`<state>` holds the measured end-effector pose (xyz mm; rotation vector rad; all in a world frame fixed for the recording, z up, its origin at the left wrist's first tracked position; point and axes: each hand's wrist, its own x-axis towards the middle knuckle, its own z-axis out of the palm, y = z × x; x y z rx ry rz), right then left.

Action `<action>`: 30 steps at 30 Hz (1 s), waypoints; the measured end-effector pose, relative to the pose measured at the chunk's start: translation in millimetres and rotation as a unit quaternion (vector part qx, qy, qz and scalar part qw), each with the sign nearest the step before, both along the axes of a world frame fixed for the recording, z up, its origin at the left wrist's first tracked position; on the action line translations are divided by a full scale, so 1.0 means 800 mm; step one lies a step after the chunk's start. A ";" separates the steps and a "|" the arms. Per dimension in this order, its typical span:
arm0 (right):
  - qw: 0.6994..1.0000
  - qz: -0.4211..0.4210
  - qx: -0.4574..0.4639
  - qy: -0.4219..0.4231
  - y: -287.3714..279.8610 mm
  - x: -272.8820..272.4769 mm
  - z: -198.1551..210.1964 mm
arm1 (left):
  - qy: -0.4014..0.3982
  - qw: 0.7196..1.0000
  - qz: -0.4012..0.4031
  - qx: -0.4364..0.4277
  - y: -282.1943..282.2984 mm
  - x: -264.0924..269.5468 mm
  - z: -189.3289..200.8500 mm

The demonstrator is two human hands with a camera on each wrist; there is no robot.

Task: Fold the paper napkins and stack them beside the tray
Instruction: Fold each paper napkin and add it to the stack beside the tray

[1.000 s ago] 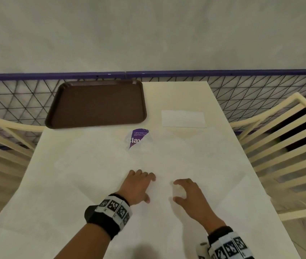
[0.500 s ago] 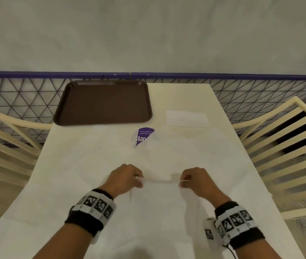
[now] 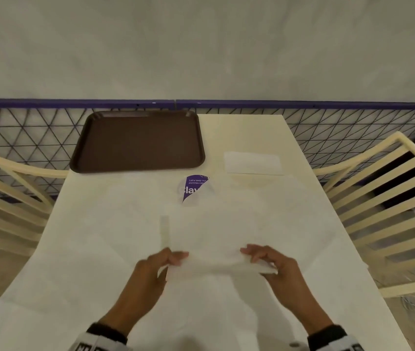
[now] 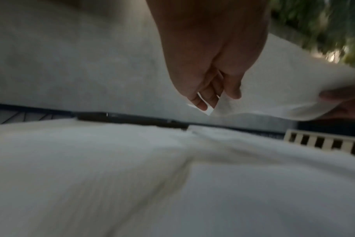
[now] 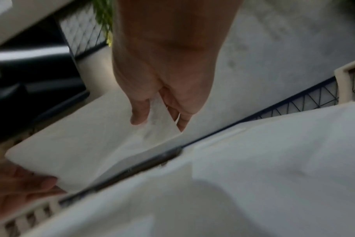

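Note:
A white paper napkin [image 3: 216, 259] hangs lifted above the table, held by its two near corners. My left hand [image 3: 173, 258] pinches the left corner, thumb against fingers [image 4: 223, 96]. My right hand [image 3: 254, 254] pinches the right corner [image 5: 158, 118]. The far part of the napkin [image 3: 221, 224] still lies on other unfolded napkins spread over the table. A folded napkin [image 3: 253, 162] lies flat to the right of the brown tray [image 3: 138, 141], which stands empty at the table's far left.
Several unfolded white napkins [image 3: 94, 249] cover most of the cream table [image 3: 239, 127]. A round purple sticker [image 3: 192, 188] shows between them. Cream slatted chairs [image 3: 388, 198] flank both sides. A wire-mesh fence with a purple rail [image 3: 201, 103] runs behind the table.
Both hands went from resting on the napkins to pinching a napkin's near corners, then lifted that edge and spread wider apart.

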<state>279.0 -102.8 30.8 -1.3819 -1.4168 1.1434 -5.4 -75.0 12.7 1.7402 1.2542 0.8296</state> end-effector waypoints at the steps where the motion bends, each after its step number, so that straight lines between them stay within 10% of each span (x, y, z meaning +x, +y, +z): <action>1: 0.998 0.019 -0.003 -0.065 -0.009 0.003 -0.021 | 0.018 0.999 -0.007 -0.029 -0.009 -0.002 -0.020; 16: 0.966 -0.096 -0.131 -0.201 0.057 -0.018 -0.053 | 0.081 0.977 0.159 -0.120 0.022 0.013 -0.042; 23: 0.917 -0.129 -0.021 -0.377 0.029 -0.017 -0.055 | 0.259 0.958 0.055 0.109 -0.009 0.036 -0.034; 26: 0.904 -0.016 0.090 -0.417 0.002 -0.045 -0.059 | 0.333 0.931 -0.081 0.128 -0.028 0.058 -0.053; 30: 0.867 0.221 0.016 -0.446 -0.016 -0.075 -0.090 | 0.387 0.902 -0.166 0.099 -0.040 0.068 -0.098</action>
